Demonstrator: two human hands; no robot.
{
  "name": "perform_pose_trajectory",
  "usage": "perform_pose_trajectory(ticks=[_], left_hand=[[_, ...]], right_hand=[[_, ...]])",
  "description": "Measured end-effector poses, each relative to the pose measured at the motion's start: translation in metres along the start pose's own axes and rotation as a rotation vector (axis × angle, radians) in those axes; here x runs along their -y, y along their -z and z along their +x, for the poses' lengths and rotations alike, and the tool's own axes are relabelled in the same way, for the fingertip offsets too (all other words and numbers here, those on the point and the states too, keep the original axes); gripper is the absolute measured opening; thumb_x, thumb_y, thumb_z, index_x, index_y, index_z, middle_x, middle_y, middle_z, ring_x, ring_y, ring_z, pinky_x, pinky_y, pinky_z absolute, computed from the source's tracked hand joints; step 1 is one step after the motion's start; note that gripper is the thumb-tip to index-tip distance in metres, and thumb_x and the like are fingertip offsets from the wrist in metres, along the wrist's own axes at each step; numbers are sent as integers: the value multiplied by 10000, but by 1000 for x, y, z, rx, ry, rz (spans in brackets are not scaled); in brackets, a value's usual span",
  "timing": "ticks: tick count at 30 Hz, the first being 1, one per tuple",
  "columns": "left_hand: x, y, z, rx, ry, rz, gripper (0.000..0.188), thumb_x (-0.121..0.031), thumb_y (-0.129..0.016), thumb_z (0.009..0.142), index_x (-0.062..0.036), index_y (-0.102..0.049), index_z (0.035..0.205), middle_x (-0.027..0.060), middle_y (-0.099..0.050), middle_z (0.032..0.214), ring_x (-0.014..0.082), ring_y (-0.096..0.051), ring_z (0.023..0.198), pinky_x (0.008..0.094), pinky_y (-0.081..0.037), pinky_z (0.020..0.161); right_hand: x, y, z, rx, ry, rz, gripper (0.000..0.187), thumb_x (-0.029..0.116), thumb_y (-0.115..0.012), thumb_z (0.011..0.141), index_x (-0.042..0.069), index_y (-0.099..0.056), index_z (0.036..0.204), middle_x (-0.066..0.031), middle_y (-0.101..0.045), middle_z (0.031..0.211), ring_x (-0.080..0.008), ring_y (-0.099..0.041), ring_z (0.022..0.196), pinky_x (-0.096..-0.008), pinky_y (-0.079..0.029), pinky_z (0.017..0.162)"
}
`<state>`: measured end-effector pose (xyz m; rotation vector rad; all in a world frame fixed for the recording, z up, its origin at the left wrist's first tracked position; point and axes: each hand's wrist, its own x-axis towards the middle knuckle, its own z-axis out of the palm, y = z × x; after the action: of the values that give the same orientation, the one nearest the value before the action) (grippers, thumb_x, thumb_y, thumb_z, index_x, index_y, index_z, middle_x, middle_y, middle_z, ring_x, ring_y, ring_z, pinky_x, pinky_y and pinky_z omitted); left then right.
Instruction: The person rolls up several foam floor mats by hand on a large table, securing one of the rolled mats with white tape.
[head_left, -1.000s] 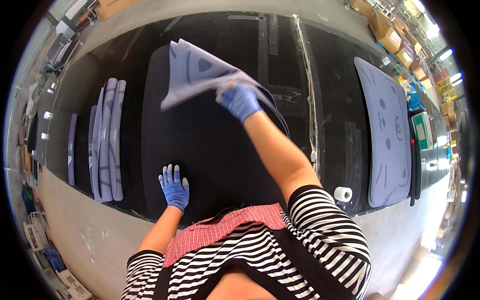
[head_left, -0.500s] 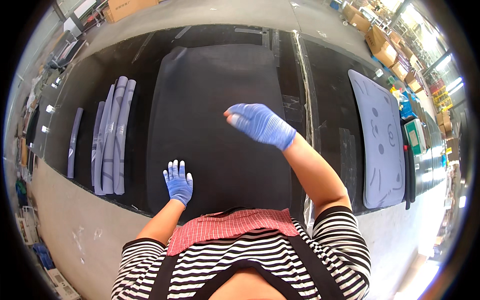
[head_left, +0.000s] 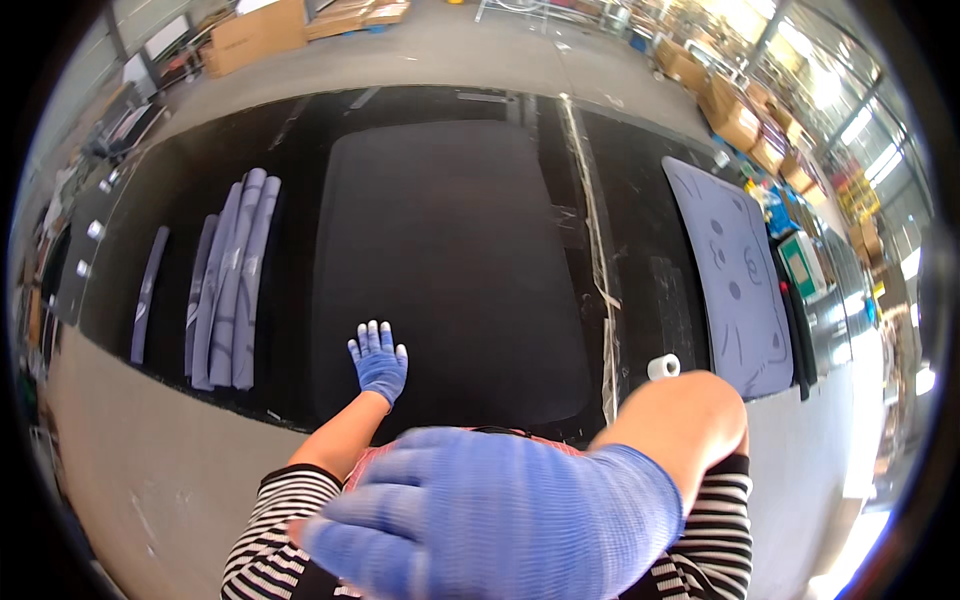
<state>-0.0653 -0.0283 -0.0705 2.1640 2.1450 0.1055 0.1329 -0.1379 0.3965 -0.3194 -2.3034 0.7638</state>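
Observation:
A large black sheet with rounded corners (head_left: pixel 450 260) lies flat across the middle of the dark table. My left hand (head_left: pixel 380 365), in a blue knit glove with white fingertips, rests on its near left part, fingers spread. Raised close to the camera is my gloved right hand (head_left: pixel 510 515), its back toward me and somewhat blurred. Its fingers reach leftward with gaps between them, and nothing shows in them. This hand hides part of my striped sleeves and red checked collar. By my right forearm stands a small white roll (head_left: pixel 663 367).
Several rolled grey-purple mats (head_left: pixel 232 285) lie on the left, with a single thin roll (head_left: pixel 150 295) beyond them. A flat grey-purple mat with a drawn animal face (head_left: pixel 735 275) is at the right. Tape runs along a table seam (head_left: pixel 590 220). Cardboard boxes (head_left: pixel 735 115) stand at the far right.
My right hand has risen from over the sheet toward the camera. The sheet's far left corner, wrinkled before, now lies smooth. My left hand stays on the sheet. The white roll has come into view.

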Motion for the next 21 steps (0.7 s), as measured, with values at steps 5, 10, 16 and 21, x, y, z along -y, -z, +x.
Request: perform_pose_trajectory(ticks=[5, 10, 16, 21], left_hand=[[-19, 41, -4, -99, -136, -83, 648, -446, -603, 940, -123, -457, 1482, 164, -380, 1558, 368, -299, 1479, 573, -215, 1205], [-9, 86, -68, 411, -567, -83, 773, -554, -737, 832, -136, -528, 1448, 151, -464, 1503, 336, -404, 1413, 461, -321, 1168], [-29, 91, -84, 499, -667, 116, 790, -559, -726, 843, -158, -498, 1485, 147, -443, 1535, 339, -383, 1440, 478, -323, 1164], [-21, 71, -96, 448, -706, 112, 610, -479, -678, 902, -170, -564, 1416, 118, -508, 1480, 343, -413, 1421, 488, -349, 1141]], right_hand=[[16, 23, -54, 3, -97, 38, 321, 171, -621, 960, -47, -657, 1192, -171, -701, 1127, -292, -701, 961, -357, -568, 840], [-69, 26, -124, -515, -741, 180, 296, 48, -556, 989, -87, -636, 1240, -177, -720, 1133, -214, -690, 1081, -311, -523, 992], [-202, -70, -283, -543, -1137, 470, 280, 159, -646, 981, -19, -696, 1191, -67, -733, 1017, -121, -659, 930, -263, -516, 906], [-227, -128, -316, -392, -1240, 279, 319, 200, -644, 971, -9, -690, 1208, -127, -747, 1092, -196, -687, 1046, -320, -513, 961]])
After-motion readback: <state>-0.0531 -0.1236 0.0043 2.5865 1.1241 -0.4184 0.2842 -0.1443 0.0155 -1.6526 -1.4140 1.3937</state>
